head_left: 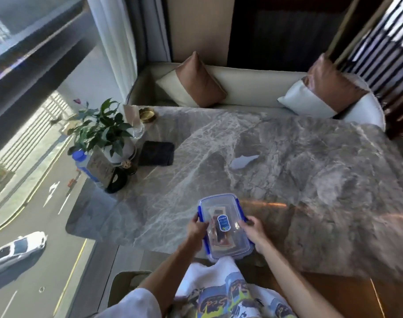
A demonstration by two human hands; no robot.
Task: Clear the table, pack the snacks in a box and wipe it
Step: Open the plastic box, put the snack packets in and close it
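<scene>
- At the near edge of the marble bench [287, 157], the clear box [224, 226] with blue clips sits lidded, snack packets showing inside
- left hand [197, 227] and right hand [253, 230] each grip a long side of the box
- Risk: the box partly overhangs the near edge, so a hard press on a clip could tip it into the lap
- A scrap of paper [243, 161] lies mid-bench; wiping first would only push it around
</scene>
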